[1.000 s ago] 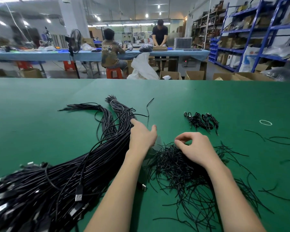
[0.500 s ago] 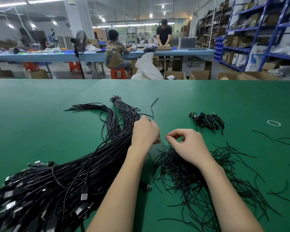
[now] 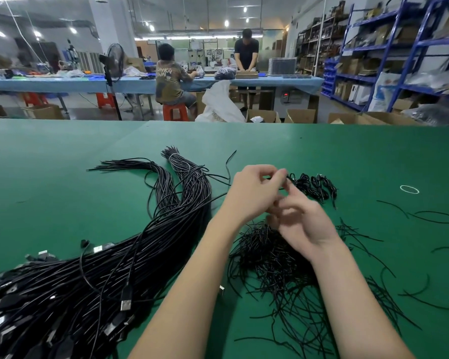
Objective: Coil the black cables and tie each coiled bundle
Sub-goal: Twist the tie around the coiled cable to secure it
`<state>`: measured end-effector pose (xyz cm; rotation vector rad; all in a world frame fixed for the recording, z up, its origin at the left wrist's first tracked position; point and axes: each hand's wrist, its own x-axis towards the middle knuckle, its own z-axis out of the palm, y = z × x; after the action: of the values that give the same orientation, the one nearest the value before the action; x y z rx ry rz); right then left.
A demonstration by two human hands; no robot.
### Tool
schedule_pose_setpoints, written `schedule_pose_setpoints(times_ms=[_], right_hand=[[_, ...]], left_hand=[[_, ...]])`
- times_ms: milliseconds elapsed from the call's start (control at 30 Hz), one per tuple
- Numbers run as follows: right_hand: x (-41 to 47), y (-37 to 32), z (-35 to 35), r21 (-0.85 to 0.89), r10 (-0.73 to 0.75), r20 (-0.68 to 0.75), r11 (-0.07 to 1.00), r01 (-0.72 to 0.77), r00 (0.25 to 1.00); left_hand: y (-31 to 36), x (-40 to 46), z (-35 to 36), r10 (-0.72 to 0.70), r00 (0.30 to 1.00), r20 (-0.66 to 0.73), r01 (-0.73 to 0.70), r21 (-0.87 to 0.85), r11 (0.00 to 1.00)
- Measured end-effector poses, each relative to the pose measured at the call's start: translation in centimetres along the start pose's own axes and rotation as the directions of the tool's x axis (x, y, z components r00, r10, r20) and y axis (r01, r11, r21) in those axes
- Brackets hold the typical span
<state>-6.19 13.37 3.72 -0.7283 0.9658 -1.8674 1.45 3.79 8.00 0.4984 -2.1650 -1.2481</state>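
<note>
above the green worktop (image 3: pixel 62 177), the left hand (image 3: pixel 254 193) and right hand (image 3: pixel 303 224) are pinching one thin black tie strand (image 3: pixel 283 178) together, seemingly readying it; long black cables (image 3: pixel 130 260) are lying uncoiled at left

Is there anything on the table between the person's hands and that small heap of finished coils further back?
Nothing visible blocks it. The left hand and right hand are raised together over the green table, and the coiled bundles lie just beyond the fingertips. The loose ties lie under the hands, nearer the person.
</note>
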Motion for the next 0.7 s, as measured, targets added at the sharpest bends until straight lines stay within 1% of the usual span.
schedule_pose_setpoints(times_ms=[33, 67, 100, 133, 200, 233, 267, 300, 333, 367, 400, 433, 467, 533, 567, 600, 633, 667, 700], right_hand=[[-0.1, -0.4, -0.3, 0.07, -0.012, 0.008, 0.997, 0.011, 1.0], [0.0, -0.8, -0.4, 0.1, -0.024, -0.017, 0.995, 0.026, 1.0], [0.2, -1.0, -0.5, 0.116, -0.035, -0.085, 0.992, 0.045, 0.996], [0.4, -1.2, -0.6, 0.145, -0.044, -0.183, 0.987, 0.071, 0.982], [0.6, -1.6, -0.9, 0.241, -0.054, -0.373, 0.959, 0.153, 0.926], [0.5, -1.9, -1.1, 0.278, -0.059, -0.435, 0.94, 0.197, 0.898], [0.4, -2.2, -1.5, 0.3, -0.067, -0.476, 0.925, 0.233, 0.877], [0.1, -2.4, -1.9, 0.31, -0.076, -0.502, 0.914, 0.261, 0.862], [-0.1, -2.6, -2.3, 0.318, -0.083, -0.516, 0.906, 0.281, 0.852], [-0.3, -2.9, -2.7, 0.322, -0.085, -0.523, 0.902, 0.289, 0.848], [-0.6, -3.2, -2.9, 0.317, -0.082, -0.522, 0.905, 0.282, 0.849], [-0.8, -3.5, -3.2, 0.304, -0.075, -0.521, 0.914, 0.267, 0.85], [-0.9, -3.8, -3.4, 0.291, -0.068, -0.521, 0.923, 0.253, 0.851], [-1.3, -4.3, -4.1, 0.26, -0.069, -0.543, 0.934, 0.246, 0.837], [-1.5, -4.5, -4.6, 0.225, -0.075, -0.575, 0.943, 0.245, 0.815], [-1.6, -4.7, -5.0, 0.163, -0.085, -0.618, 0.959, 0.233, 0.782], [-1.8, -4.6, -5.3, 0.048, -0.11, -0.668, 0.981, 0.19, 0.736], [-2.0, -4.4, -5.7, -0.147, -0.161, -0.722, 0.986, 0.079, 0.673], [-2.2, -4.0, -6.0, -0.382, -0.245, -0.752, 0.918, -0.102, 0.612]], left_hand=[[-0.1, 0.0, 0.0, -0.014, 1.0, 0.012, 0.015, -0.067, 0.998], [-0.2, 0.1, 0.0, -0.01, 1.0, 0.024, 0.013, -0.103, 0.995], [-0.2, 0.1, 0.0, -0.002, 0.999, 0.049, 0.008, -0.122, 0.992], [-0.3, 0.0, 0.1, -0.003, 0.996, 0.087, 0.016, -0.154, 0.988], [-0.4, -0.3, 0.0, -0.054, 0.983, 0.175, 0.106, -0.304, 0.947], [-0.4, -0.3, -0.3, -0.074, 0.97, 0.23, 0.155, -0.357, 0.921], [-0.5, -0.3, -0.8, -0.086, 0.948, 0.305, 0.197, -0.354, 0.914], [-0.5, -0.4, -1.3, -0.11, 0.91, 0.4, 0.241, -0.293, 0.925], [-0.6, -0.5, -1.7, -0.16, 0.855, 0.493, 0.291, -0.203, 0.935], [-0.7, -0.6, -2.0, -0.232, 0.801, 0.552, 0.347, -0.112, 0.931], [-1.0, -0.7, -2.1, -0.308, 0.77, 0.559, 0.402, -0.051, 0.914], [-1.4, -0.6, -2.1, -0.367, 0.776, 0.512, 0.452, -0.047, 0.891], [-1.8, -0.4, -1.9, -0.407, 0.809, 0.424, 0.488, -0.099, 0.867], [-2.6, 0.1, -1.6, -0.449, 0.865, 0.226, 0.501, -0.319, 0.804], [-2.9, 0.4, -1.6, -0.469, 0.869, 0.159, 0.485, -0.466, 0.74], [-3.0, 0.7, -1.6, -0.492, 0.863, 0.114, 0.45, -0.614, 0.648], [-3.1, 0.8, -1.7, -0.509, 0.856, 0.089, 0.402, -0.733, 0.549], [-3.2, 0.8, -1.6, -0.516, 0.854, 0.068, 0.356, -0.799, 0.484], [-3.2, 0.8, -1.4, -0.508, 0.859, 0.054, 0.335, -0.812, 0.479]])
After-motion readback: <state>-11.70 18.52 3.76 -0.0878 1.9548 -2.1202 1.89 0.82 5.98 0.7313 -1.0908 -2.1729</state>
